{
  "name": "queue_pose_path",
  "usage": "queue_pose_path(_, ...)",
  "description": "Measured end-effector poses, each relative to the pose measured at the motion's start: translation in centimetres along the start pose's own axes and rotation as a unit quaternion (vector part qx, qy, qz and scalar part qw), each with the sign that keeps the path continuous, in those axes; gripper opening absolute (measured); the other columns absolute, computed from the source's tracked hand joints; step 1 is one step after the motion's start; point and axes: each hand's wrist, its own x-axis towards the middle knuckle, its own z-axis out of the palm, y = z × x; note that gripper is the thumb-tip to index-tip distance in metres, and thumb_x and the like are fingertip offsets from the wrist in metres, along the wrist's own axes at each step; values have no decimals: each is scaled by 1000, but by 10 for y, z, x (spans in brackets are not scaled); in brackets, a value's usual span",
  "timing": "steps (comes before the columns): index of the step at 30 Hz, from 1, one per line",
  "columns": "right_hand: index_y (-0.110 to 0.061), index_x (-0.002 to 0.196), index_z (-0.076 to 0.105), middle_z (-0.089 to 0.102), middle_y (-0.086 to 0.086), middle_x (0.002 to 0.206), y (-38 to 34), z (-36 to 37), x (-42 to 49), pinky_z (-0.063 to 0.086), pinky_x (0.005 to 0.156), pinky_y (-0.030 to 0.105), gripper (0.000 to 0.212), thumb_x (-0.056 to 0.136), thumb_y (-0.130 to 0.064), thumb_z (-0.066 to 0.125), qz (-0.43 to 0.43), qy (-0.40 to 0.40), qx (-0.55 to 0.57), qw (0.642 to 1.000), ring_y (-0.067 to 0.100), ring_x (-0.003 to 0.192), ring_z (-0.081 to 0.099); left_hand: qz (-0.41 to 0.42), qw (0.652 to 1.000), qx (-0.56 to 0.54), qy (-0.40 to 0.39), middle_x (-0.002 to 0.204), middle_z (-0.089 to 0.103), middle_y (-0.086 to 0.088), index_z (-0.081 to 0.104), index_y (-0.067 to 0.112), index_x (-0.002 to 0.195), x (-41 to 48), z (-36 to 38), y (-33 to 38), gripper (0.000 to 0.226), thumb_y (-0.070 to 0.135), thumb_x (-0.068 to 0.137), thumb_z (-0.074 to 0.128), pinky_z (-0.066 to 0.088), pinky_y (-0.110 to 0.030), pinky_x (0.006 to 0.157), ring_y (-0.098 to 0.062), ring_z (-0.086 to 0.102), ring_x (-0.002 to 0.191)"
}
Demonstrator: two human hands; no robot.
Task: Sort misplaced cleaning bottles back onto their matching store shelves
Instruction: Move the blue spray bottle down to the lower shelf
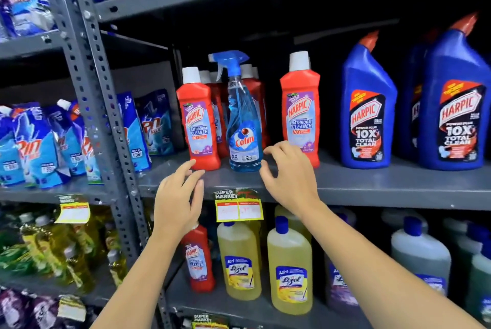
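Note:
A blue Colin spray bottle stands on the grey middle shelf among red Harpic bathroom cleaner bottles. Another red Harpic bottle stands to its right. My left hand hovers in front of the shelf edge with fingers spread, fingertips near the base of the left red bottle, holding nothing. My right hand is raised just right of the spray bottle's base, fingers loosely curved and empty. One red Harpic bottle stands on the lower shelf beside yellow Lizol bottles.
Large blue Harpic toilet cleaner bottles fill the right of the middle shelf. Blue detergent pouches crowd the left bay behind a perforated grey upright. Pale green and purple bottles stand lower right. A yellow price tag hangs from the shelf edge.

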Motion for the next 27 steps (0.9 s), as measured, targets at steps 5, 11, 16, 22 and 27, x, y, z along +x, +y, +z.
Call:
queue_pose_path(5,-8,103,67,63,6,98,-18,21,21,51,71,45,25,86,-25,59,10,13,-26,1000,28,87,59,16,1000,-21,4,131,58,-11,67,4,115,12,9,-37,33,24,97,47,47,-49,91,-28,57,115)
queue_pose_path(11,-11,129,52,53,11,122,-40,43,62,46,90,45,53,83,-35,63,143,74,12,987,31,112,52,73,996,-39,-18,131,58,-11,67,6,115,16,20,-69,34,28,96,49,43,-45,94,-30,55,118)
queue_pose_path(16,-11,142,38,47,13,135,-51,58,84,42,97,44,87,76,-57,70,248,62,-5,967,33,123,48,102,993,-30,-49,134,58,-7,65,11,119,4,33,-70,42,41,96,45,35,-41,100,-25,48,128)
queue_pose_path(22,-10,133,44,60,9,131,-51,67,86,50,94,44,94,65,-67,76,343,-31,23,939,32,117,59,113,993,-36,2,112,70,-5,70,11,108,-2,40,-73,41,43,96,48,42,-39,88,-24,64,106)
queue_pose_path(27,-12,110,57,66,4,110,-49,68,87,53,88,45,78,60,-67,80,368,-23,52,928,25,100,64,93,994,-49,25,109,72,-3,72,13,105,-5,43,-71,37,43,94,53,41,-36,85,-22,65,103)
